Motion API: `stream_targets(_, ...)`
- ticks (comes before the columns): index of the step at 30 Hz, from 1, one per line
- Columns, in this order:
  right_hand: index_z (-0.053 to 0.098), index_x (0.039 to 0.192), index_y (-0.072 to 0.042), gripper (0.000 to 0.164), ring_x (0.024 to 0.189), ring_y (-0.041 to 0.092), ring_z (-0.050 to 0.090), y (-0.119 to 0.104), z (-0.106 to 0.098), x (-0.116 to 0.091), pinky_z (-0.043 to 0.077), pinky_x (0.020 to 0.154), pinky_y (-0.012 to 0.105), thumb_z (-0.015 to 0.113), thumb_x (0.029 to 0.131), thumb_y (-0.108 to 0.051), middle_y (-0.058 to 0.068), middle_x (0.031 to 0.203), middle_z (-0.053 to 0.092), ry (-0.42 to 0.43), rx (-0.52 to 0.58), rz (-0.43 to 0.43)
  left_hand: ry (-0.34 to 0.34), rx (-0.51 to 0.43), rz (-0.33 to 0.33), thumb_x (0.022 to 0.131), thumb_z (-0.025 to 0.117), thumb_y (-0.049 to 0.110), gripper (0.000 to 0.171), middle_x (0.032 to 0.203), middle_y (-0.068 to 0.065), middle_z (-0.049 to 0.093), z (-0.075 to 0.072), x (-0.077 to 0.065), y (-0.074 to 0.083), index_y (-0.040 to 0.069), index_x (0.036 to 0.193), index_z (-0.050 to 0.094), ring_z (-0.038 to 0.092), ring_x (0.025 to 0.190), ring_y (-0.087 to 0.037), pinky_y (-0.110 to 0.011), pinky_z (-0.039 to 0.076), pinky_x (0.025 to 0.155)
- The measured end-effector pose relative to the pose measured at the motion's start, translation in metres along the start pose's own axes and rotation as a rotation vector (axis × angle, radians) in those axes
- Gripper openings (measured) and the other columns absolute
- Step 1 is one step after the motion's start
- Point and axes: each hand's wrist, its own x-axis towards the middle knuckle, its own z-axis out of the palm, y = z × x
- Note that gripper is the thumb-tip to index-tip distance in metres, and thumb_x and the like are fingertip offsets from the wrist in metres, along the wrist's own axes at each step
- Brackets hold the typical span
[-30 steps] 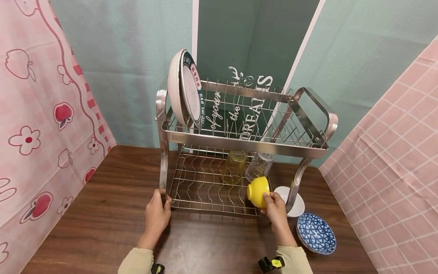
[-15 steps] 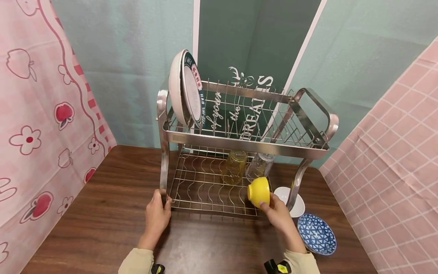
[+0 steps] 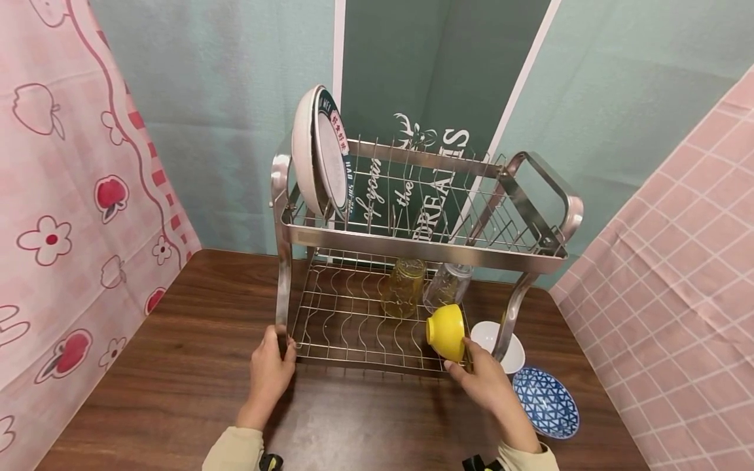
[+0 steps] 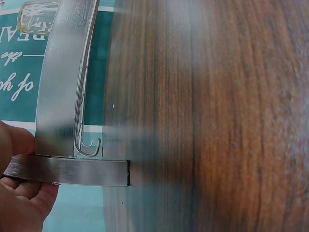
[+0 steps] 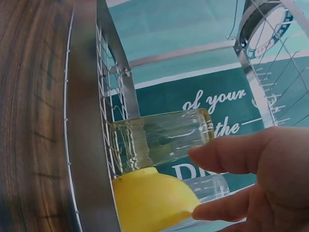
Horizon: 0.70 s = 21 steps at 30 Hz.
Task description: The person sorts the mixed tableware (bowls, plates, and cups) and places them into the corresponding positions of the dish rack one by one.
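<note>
At the left front of a two-tier metal dish rack (image 3: 424,247), my left hand (image 3: 272,367) grips the front leg, and the left wrist view shows its thumb and fingers around the metal bar (image 4: 91,171). A yellow bowl (image 3: 446,332) leans on its side at the right end of the lower tier, its foot facing left. My right hand (image 3: 485,379) is beside the bowl's rim; in the right wrist view one fingertip (image 5: 200,211) is right at the bowl, while the thumb is apart from it. A yellowish glass (image 3: 403,289) and a clear glass (image 3: 449,286) stand behind the bowl.
Two bowls stand on edge at the upper tier's left end, the front one with a dark patterned rim (image 3: 332,154). Right of the rack, a white bowl (image 3: 511,353) and a blue-patterned bowl (image 3: 544,402) rest on the wooden table (image 3: 153,366). Curtains hang around.
My right hand has loosened from the yellow bowl and shifted slightly right and down, its thumb coming off the bowl. The bowl stays in place on the rack. My left hand has not moved.
</note>
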Motion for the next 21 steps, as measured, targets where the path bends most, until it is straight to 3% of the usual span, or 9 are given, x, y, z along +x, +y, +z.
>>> stream_targets(11, 0.047, 0.126, 0.012, 0.059, 0.112, 0.046, 0.047, -0.003, -0.007, -0.014, 0.036, 0.091, 0.056, 0.065, 0.086, -0.028, 0.032, 0.120, 0.051, -0.045, -0.064, -0.046, 0.003, -0.009, 0.015, 0.074, 0.068, -0.007, 0.031, 0.079, -0.015, 0.060, 0.000, 0.000, -0.001, -0.002, 0.099, 0.052, 0.060, 0.069, -0.039, -0.053, 0.045, 0.059)
stream_targets(21, 0.051, 0.124, 0.008, 0.056, 0.108, 0.043, 0.051, 0.004, -0.013, -0.026, 0.038, 0.087, 0.056, 0.065, 0.086, -0.031, 0.024, 0.118, 0.056, -0.053, -0.083, -0.020, -0.011, -0.007, 0.008, 0.074, 0.069, -0.007, 0.031, 0.079, -0.014, 0.060, -0.001, 0.000, 0.000, -0.001, 0.100, 0.052, 0.059, 0.069, -0.039, -0.053, 0.044, 0.059)
